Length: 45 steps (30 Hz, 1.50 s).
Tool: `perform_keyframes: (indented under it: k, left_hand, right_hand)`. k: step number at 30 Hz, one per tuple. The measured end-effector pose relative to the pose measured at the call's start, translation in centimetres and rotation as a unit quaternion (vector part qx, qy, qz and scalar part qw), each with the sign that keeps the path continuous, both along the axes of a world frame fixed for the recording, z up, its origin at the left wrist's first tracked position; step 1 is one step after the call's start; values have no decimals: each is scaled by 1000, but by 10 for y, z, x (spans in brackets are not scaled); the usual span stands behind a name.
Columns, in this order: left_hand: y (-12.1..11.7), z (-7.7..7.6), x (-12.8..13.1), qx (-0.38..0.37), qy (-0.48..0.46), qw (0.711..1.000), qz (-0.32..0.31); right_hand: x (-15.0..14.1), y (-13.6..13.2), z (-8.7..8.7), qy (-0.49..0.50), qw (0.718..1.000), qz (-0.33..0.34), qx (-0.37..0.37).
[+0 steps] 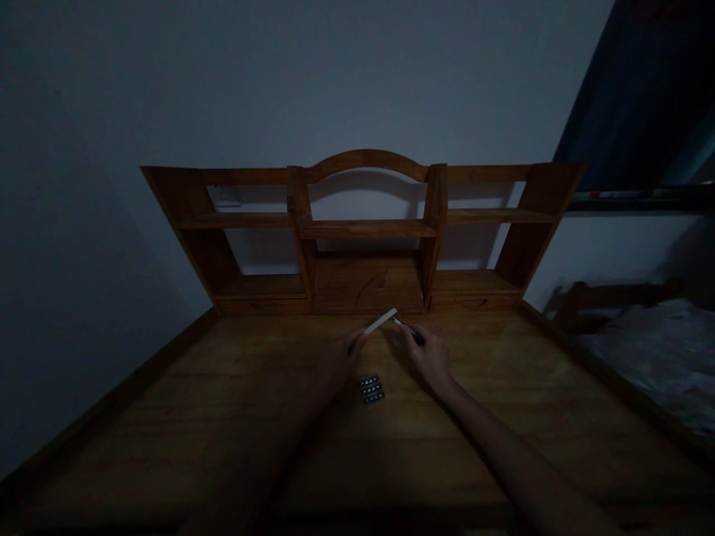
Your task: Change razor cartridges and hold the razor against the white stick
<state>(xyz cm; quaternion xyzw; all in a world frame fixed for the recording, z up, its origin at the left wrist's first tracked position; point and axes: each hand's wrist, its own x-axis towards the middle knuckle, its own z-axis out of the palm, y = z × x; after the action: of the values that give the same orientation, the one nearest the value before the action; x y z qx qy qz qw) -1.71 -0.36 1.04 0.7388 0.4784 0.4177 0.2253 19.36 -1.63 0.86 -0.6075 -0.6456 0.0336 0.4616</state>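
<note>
A pale, flat, narrow stick with a rounded end [381, 321] is pinched in my left hand [340, 359]; it slants up and to the right. My right hand [431, 356] is closed around a slim tool with a dark handle and light tip [414, 334]. The tool's tip points up-left and comes close to the far end of the stick; whether they touch I cannot tell. Below and between my hands lies a small dark rectangular sheet with rows of white marks [372, 389]. Dim light hides finer detail.
A wooden desk [268, 461] spreads under both hands. At its back stands a wooden shelf unit [369, 229] with an arched top and small drawers. A raised edge [603, 365] runs along the right side, and clear plastic-like wrapping [664, 350] lies beyond it.
</note>
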Motion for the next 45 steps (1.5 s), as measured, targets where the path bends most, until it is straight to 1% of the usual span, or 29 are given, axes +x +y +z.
perform_keyframes:
  k: [2, 6, 11, 13, 16, 19, 24, 30, 36, 41, 45]
  left_hand:
    - [1, -3, 2, -6, 6, 1000, -4]
    - [4, -6, 0, -16, 11, 1000, 23]
    - [2, -3, -3, -13, -1, 999, 45]
    - [1, -1, -3, -4, -18, 999, 33]
    - [1, -1, -1, -12, -29, 1000, 6]
    - [3, -3, 0, -20, -23, 999, 11]
    - [3, -4, -2, -8, -45, 999, 15]
    - [1, -2, 0, -20, -35, 999, -9]
    - [0, -2, -1, -6, -42, 999, 12]
    - [0, -2, 1, -9, -38, 999, -21]
    - [2, -3, 2, -16, -65, 998, -7]
  right_hand:
    - [0, 0, -1, -1, 1000, 2, 0]
    - [-1, 1, -2, 5, 1000, 3, 0]
    - [-1, -1, 1, 12, 1000, 12, 6]
    - [-1, -2, 2, 8, 1000, 8, 6]
    - [-1, -3, 3, 4, 1000, 18, 7]
    - [-1, -3, 3, 1, 1000, 18, 10]
    - [-2, -2, 2, -2, 1000, 18, 9]
    - [-1, -4, 2, 3, 1000, 19, 9]
    - [-2, -3, 2, -1, 1000, 16, 5]
    - [-1, -3, 3, 1, 1000, 16, 1]
    - [-2, -5, 5, 9, 1000, 22, 4]
